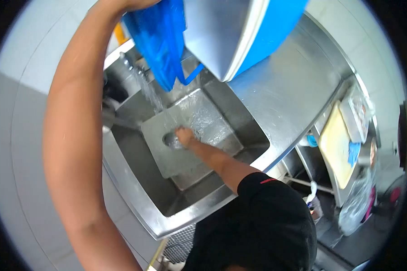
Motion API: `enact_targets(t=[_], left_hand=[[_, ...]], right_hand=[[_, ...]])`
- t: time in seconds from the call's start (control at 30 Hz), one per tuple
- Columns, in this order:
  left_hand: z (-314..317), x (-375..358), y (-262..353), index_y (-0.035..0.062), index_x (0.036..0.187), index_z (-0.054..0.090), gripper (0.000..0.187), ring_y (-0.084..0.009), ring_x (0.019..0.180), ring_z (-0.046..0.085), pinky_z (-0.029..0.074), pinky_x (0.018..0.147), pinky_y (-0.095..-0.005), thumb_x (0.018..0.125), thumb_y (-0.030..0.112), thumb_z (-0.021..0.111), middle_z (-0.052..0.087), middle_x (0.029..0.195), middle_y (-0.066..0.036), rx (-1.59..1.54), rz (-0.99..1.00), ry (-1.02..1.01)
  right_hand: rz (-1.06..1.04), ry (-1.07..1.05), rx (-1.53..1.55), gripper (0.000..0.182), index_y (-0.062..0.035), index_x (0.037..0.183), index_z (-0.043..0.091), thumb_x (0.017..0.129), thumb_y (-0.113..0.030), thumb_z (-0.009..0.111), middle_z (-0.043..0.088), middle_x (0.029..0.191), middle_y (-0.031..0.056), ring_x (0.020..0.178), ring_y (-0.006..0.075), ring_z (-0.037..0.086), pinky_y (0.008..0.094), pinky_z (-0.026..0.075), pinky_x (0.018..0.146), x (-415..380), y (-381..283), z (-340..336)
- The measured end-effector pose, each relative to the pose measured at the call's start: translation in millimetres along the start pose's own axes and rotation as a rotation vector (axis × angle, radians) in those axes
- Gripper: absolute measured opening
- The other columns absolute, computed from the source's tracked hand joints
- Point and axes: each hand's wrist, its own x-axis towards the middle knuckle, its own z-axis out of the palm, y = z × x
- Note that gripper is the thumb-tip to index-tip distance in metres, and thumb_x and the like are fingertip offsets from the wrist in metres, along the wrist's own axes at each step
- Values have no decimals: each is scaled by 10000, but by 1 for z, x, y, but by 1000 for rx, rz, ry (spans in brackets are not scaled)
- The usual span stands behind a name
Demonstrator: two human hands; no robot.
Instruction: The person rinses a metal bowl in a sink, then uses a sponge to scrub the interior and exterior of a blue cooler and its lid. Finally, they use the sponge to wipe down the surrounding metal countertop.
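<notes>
My left hand is at the top edge, its fingers mostly out of frame, against a blue bag that hangs tilted over the sink. The bag's pale lining faces me. Down in the steel sink, my right hand has its fingers closed beside a dark oval opening in a flat grey panel. What those fingers hold, if anything, is too small to make out. Water runs from the tap onto the panel and the wet sink floor.
A steel counter adjoins the sink on the right. Beyond its edge, a rack holds a cream-coloured board, a blue cloth and a clear container. A plastic bag hangs lower right. White tiles cover the left side.
</notes>
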Motion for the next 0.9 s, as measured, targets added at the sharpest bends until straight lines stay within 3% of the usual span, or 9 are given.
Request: enact_targets(t=[0.03, 0.17, 0.23, 0.27, 0.5, 0.57, 0.67, 0.77, 0.9], left_hand=[[-5, -6, 4, 4, 1105, 508, 411, -432, 972, 576, 453, 869, -470, 791, 266, 549, 608, 1016, -273, 41, -99, -49], [-10, -14, 10, 21, 1128, 509, 423, -424, 942, 587, 458, 855, -467, 788, 269, 555, 617, 983, -266, -43, -128, -3], [2, -7, -11, 72, 1204, 482, 542, -314, 931, 624, 462, 795, -400, 835, 447, 609, 637, 995, -180, 4, -113, -72], [5, -11, -11, 25, 1213, 450, 465, -439, 912, 601, 461, 827, -465, 878, 340, 517, 640, 880, -249, 21, -78, -15], [4, -6, -8, 21, 1225, 429, 491, -427, 960, 592, 457, 825, -469, 873, 347, 535, 628, 979, -258, -100, -196, -95], [3, -6, -6, 20, 1264, 404, 513, -423, 988, 585, 453, 847, -461, 879, 333, 533, 612, 1047, -259, -70, -187, -95], [2, -8, -3, 29, 1303, 380, 531, -419, 1026, 574, 448, 876, -450, 881, 315, 531, 593, 1112, -259, -53, -208, -73], [4, -9, -5, 46, 1312, 376, 535, -413, 1002, 586, 454, 861, -451, 876, 308, 542, 606, 1096, -243, -56, -209, -41], [10, -6, -16, 74, 1311, 386, 495, -376, 914, 624, 472, 812, -438, 875, 245, 546, 632, 1030, -213, -109, -224, -67]], right_hand=[[-15, -4, 47, 194, -34, 938, 633, 829, -71, 477, 642, 964, 184, 887, 328, 643, 415, 536, 735, -5, -6, 10], [181, -65, 313, 205, -21, 954, 642, 817, -112, 520, 638, 1011, 194, 930, 355, 625, 453, 512, 769, -23, -3, 65], [247, -121, 403, 202, -13, 949, 638, 807, -120, 543, 643, 978, 195, 885, 344, 633, 444, 519, 734, -28, 4, 73], [271, -175, 425, 202, -9, 947, 635, 802, -123, 554, 645, 962, 196, 863, 338, 638, 439, 523, 717, -30, 5, 74], [330, -452, 795, 242, 22, 952, 619, 757, -119, 621, 649, 800, 158, 658, 286, 658, 390, 544, 557, -11, 24, 46], [159, -333, 831, 242, 20, 963, 621, 755, -101, 599, 634, 762, 129, 617, 262, 652, 383, 543, 542, -36, 19, -19], [196, -381, 1103, 232, 12, 963, 626, 752, -78, 589, 624, 746, 124, 600, 237, 647, 362, 543, 533, -77, 10, -126], [278, -284, 1213, 230, 12, 959, 628, 748, -77, 611, 626, 756, 122, 598, 210, 643, 342, 537, 518, -89, 29, -144], [377, -209, 1314, 182, 32, 916, 621, 767, -73, 625, 620, 769, 111, 641, 197, 644, 327, 549, 525, -144, 66, -234]])
